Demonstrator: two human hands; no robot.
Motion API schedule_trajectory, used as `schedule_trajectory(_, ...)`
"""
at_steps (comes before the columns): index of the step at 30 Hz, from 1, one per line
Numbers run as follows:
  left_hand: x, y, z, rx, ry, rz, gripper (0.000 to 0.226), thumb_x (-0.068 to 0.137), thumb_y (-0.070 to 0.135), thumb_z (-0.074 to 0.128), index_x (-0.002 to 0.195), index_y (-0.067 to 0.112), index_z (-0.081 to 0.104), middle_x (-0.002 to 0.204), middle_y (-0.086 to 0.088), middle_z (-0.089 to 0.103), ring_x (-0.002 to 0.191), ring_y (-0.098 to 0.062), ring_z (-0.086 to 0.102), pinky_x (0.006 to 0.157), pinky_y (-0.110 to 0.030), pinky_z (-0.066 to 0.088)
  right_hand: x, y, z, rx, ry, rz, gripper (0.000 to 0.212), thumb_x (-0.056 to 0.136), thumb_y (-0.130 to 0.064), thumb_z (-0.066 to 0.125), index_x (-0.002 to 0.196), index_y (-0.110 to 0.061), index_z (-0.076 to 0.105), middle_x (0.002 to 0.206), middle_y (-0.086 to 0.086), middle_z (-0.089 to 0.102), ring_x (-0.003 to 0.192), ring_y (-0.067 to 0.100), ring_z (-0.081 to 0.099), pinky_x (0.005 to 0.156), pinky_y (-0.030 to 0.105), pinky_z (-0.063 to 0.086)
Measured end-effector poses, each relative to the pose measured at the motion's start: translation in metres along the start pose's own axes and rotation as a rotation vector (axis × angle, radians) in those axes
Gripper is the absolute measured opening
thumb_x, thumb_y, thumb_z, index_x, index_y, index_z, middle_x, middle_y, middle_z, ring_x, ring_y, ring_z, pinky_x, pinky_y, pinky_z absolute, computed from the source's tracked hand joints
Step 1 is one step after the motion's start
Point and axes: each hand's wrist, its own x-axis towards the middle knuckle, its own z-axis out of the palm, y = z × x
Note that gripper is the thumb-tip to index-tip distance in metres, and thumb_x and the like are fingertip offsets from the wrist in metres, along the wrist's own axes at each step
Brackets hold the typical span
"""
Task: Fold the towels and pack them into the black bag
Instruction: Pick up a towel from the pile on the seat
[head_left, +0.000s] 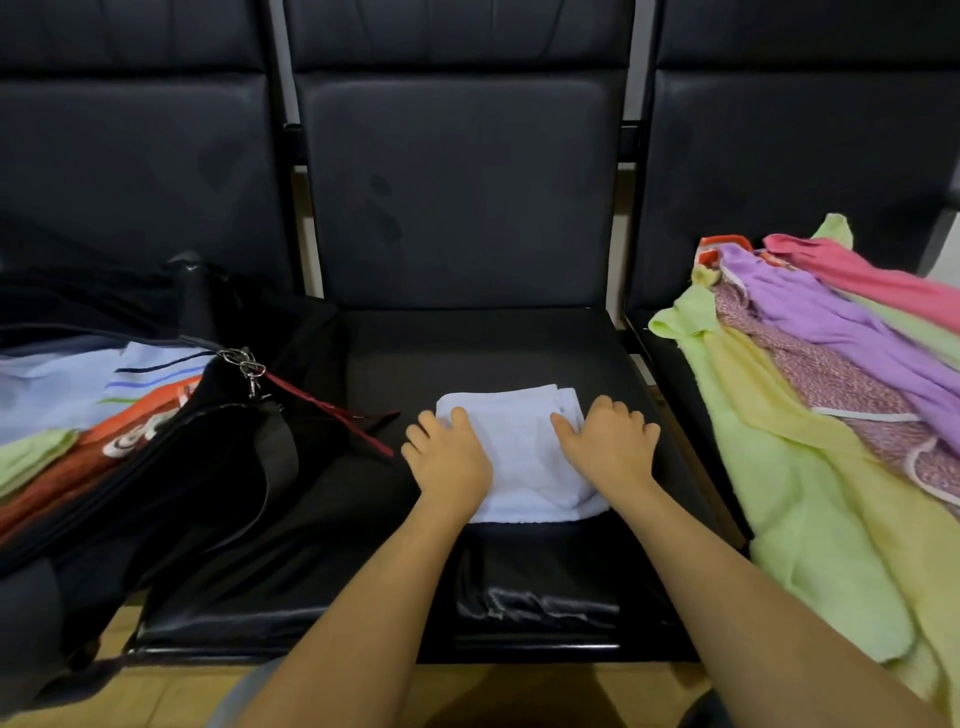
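A: Black everywhere: the seat (467, 353) was black, and so was the bag (208, 467) lying open on the left of it, some folded towels already showing inside. On the right a pile (810, 395) of green, yellow and purple towels waited unfolded. What did you think could go wrong?

B: The pile, first. It hung over the seat's front edge, so I judged a careless tug at one piece might drag the rest to the floor.

A: And the white towel (519, 447)?

B: It lay folded in the middle of the seat, just beside the bag's flap. Its layers looked loose at the near edge; lifted from one side only, I thought it would fall open and need folding again. The bag's mouth also sagged, so the towel might have caught on the zip.

A: The hands?

B: Both rested on it. The left hand (449, 457) sat on its left part, fingers bent over the edge, seemingly holding it. The right hand (610, 441) covered its right part, fingers bent too, the thumb lying flat on the cloth.
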Motion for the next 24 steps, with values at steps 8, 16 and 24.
schedule_trajectory(8,-0.001,-0.014,0.013,0.142,-0.134,0.054,0.056,0.099,0.047,0.03,0.148,0.031,0.01,0.132,-0.02,0.039,0.118,-0.035,0.043,0.103,-0.043,0.028,-0.006,-0.012,0.014,-0.188,-0.142,0.041,0.06,0.091,-0.059,0.044,0.121,-0.007,0.052,0.135,0.015,0.039,0.126,0.03,0.036,0.104,0.038,0.028)
schedule_trajectory(16,-0.011,-0.022,-0.006,-0.025,-0.002,0.159,0.041,0.1,0.02,0.037,0.14,0.017,0.025,0.121,-0.014,0.038,0.078,-0.024,0.046,0.067,-0.033,0.04,-0.022,-0.031,0.002,0.181,-0.145,-0.1,0.033,0.099,-0.034,0.043,0.122,-0.009,0.043,0.119,0.01,0.055,0.106,0.027,0.056,0.083,0.036,0.042)
schedule_trajectory(24,-0.012,-0.05,-0.076,0.226,0.302,0.147,0.045,0.1,0.018,0.039,0.141,0.016,0.024,0.118,-0.014,0.042,0.078,-0.024,0.052,0.053,-0.03,0.031,-0.04,-0.08,-0.043,0.332,-0.004,-0.246,0.034,0.1,-0.037,0.04,0.118,-0.008,0.041,0.105,0.01,0.059,0.091,0.028,0.06,0.077,0.041,0.048)
